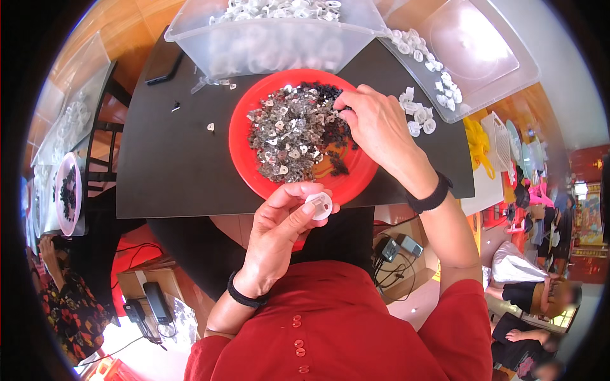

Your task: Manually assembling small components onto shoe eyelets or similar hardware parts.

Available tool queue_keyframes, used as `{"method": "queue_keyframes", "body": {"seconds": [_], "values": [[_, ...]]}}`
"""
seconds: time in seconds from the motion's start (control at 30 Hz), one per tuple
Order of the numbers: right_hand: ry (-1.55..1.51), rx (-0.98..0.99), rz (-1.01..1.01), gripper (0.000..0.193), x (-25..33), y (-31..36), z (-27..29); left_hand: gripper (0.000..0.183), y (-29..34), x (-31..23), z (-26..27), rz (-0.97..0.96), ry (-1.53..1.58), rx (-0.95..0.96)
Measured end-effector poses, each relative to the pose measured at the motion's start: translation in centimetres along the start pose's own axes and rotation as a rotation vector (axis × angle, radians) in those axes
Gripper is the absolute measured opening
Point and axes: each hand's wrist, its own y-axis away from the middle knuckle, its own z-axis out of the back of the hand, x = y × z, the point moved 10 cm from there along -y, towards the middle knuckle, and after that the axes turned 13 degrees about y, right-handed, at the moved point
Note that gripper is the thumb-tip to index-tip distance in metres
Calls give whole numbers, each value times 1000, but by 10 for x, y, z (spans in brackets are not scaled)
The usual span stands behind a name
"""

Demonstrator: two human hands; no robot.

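Observation:
My left hand (279, 222) is closed around a small white round plastic part (321, 204), pinched between thumb and fingers just off the table's near edge. A red round plate (240, 159) lies in front of it, heaped with small clear and metallic pieces (283, 136) and, on its right side, small black pieces (337, 133). Over that right side, my right hand (378, 120) has its thumb and forefinger together at the black pieces. Whatever is between those fingertips is too small to make out. Both wrists wear black bands.
A translucent bin (273, 47) of white parts stands behind the plate. To its right a clear tray (470, 70) holds more white parts, with several loose ones (419, 114) on the dark table (171, 171). A black phone (164, 66) lies far left. Other people sit at both sides.

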Motion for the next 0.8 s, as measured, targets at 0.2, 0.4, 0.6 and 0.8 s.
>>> {"method": "queue_keyframes", "body": {"seconds": [0.2,0.4,0.6,0.8], "values": [[25,97,2,6,0,-11,-16,22,1,-2,-1,-29,24,-1],[-140,-12,-43,6,-5,-3,6,21,0,-2,-6,-12,0,-1],[-874,-81,62,7,24,31,40,17,-1,-6,-11,-72,93,0],[-1131,-94,191,4,39,63,51,25,-10,3,-18,-69,-20,42]]}}
